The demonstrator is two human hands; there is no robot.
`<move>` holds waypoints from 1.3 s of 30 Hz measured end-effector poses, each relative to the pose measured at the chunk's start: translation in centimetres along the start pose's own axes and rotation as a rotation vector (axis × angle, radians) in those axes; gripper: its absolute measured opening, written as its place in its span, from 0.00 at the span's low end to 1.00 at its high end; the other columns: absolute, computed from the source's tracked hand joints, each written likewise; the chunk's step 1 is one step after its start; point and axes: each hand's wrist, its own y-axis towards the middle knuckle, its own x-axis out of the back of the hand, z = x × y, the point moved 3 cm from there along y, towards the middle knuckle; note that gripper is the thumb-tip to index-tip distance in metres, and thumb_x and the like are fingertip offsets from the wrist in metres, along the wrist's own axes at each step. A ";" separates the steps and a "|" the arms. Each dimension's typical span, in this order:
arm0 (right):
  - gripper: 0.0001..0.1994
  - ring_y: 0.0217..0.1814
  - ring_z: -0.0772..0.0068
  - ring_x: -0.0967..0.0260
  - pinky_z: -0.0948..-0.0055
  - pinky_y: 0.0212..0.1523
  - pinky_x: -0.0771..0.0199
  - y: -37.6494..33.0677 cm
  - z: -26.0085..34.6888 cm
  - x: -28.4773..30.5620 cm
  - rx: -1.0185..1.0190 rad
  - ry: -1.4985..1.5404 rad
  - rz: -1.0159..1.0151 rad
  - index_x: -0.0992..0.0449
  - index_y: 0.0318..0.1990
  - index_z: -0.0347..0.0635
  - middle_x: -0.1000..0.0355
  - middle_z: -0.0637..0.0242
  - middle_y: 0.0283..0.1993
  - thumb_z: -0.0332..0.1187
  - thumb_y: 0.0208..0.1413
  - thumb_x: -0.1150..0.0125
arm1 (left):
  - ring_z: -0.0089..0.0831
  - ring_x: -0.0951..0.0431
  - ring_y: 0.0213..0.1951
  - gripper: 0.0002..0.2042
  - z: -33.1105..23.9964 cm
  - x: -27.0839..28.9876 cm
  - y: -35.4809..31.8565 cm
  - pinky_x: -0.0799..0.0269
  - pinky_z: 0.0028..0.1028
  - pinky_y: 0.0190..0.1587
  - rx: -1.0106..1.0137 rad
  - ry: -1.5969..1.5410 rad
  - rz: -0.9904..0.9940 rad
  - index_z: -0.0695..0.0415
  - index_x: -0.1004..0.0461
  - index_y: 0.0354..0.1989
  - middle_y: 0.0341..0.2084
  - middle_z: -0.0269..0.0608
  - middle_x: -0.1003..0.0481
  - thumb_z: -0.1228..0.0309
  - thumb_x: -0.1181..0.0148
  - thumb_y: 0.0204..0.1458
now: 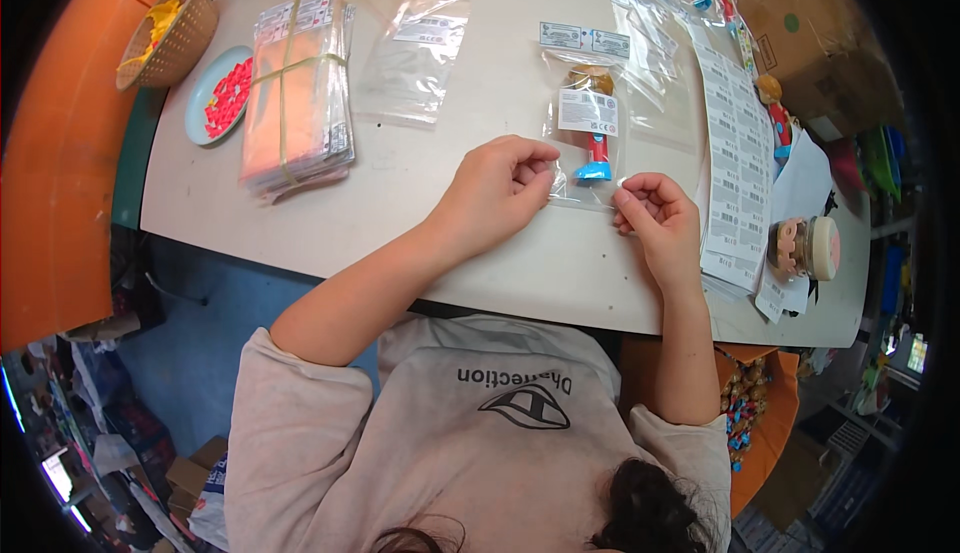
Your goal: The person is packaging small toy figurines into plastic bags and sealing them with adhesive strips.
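Observation:
A clear plastic bag [566,189] with a printed header lies on the table in front of me. Inside it is a small toy figure [594,169] with a brown top, a red stem and a blue base, partly covered by a white label [588,111]. My left hand [503,183] is closed, its curled fingers gripping the bag's lower left edge. At the lower right corner, my right hand [660,218] pinches the film between thumb and fingers.
Left stand a tied stack of bags [300,103], a plate of pink pieces [203,103] and a basket [190,38]. Flat bags [415,63] lie behind. Label sheets [735,173] and a jar [822,249] are right. An orange container [770,443] of toys sits below the table.

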 end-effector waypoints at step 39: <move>0.20 0.27 0.80 0.29 0.83 0.27 0.28 1.4 1.7 0.4 -0.150 0.047 0.082 0.34 0.56 0.35 0.23 0.59 0.35 0.33 0.57 0.41 | 0.25 0.23 0.33 0.19 -2.4 -0.4 2.3 0.24 0.24 0.37 0.402 -0.333 -0.042 0.64 0.38 0.54 0.30 0.41 0.25 0.74 0.43 0.55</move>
